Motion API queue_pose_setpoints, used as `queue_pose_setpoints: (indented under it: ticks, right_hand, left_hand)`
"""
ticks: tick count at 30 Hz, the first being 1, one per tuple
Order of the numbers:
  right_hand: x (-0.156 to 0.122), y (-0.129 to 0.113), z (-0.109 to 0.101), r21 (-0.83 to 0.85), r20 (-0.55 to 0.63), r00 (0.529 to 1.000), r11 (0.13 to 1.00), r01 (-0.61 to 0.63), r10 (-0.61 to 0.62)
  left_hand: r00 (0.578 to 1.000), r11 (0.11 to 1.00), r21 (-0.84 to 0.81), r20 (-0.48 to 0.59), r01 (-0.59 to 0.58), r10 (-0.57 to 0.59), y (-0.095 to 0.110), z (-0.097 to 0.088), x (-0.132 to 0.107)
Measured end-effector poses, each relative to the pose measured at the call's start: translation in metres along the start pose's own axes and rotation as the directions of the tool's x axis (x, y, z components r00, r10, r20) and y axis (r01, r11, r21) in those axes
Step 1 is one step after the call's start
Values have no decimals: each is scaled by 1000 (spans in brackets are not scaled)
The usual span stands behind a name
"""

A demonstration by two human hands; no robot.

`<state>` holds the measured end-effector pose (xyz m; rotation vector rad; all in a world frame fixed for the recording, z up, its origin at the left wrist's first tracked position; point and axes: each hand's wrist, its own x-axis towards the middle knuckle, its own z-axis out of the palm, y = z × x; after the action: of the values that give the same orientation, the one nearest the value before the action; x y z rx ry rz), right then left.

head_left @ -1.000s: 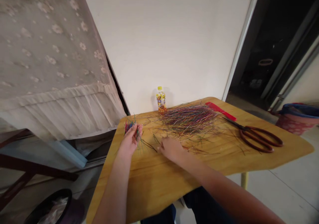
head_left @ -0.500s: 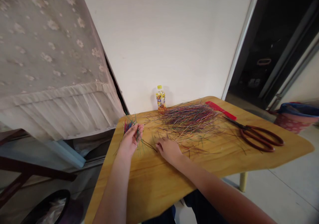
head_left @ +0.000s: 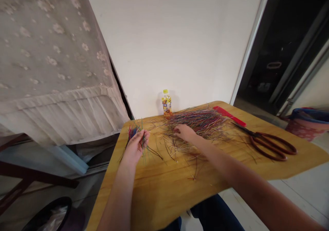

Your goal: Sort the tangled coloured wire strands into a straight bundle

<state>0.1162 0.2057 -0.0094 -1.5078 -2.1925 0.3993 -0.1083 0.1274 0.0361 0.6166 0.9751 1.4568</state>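
Note:
Thin coloured wires lie in a large tangled pile (head_left: pixel 205 119) on the wooden table (head_left: pixel 154 193). My left hand (head_left: pixel 137 142) is closed on a few green wires (head_left: pixel 144 150) whose ends stick out above and below the fingers. Behind that hand sits a small bundle of red and blue wires (head_left: pixel 132 131). At the near left edge of the pile is my right hand (head_left: pixel 183 132), fingers curled down among the wires; whether it pinches any is too small to make out. A few loose dark wires (head_left: pixel 155 152) lie between the hands.
A drink bottle with a yellow cap (head_left: pixel 167 104) stands by the wall behind the pile. Large scissors with brown handles (head_left: pixel 272 145) lie at the right, near a red strip (head_left: pixel 230 115). A pink bin (head_left: pixel 307 125) is on the floor at right.
My right hand has moved away from the left hand, right and farther back to the pile. My left hand stays in place, still holding the green wires.

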Motion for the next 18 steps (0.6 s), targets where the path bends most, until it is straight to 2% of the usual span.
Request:
queue_pose_setpoints:
  ticks: [3, 7, 12, 18]
  right_hand:
    - [1, 1, 8, 14, 22, 1000, 1000, -16, 16]
    - [4, 3, 2, 124, -64, 998, 992, -20, 28]
    - [22, 6, -26, 357, -194, 979, 934, 9, 64]
    - [39, 2, -65, 613, -279, 947, 788, 48, 160]
  left_hand:
    - [1000, 1000, 1, -1, -8, 8, 0, -1, 1]
    - [1000, 1000, 5, 24, -6, 6, -2, -4, 4]
    - [998, 1000, 14, 65, -16, 15, -5, -6, 6]
    - [999, 999, 41, 26, 22, -23, -3, 1, -2]
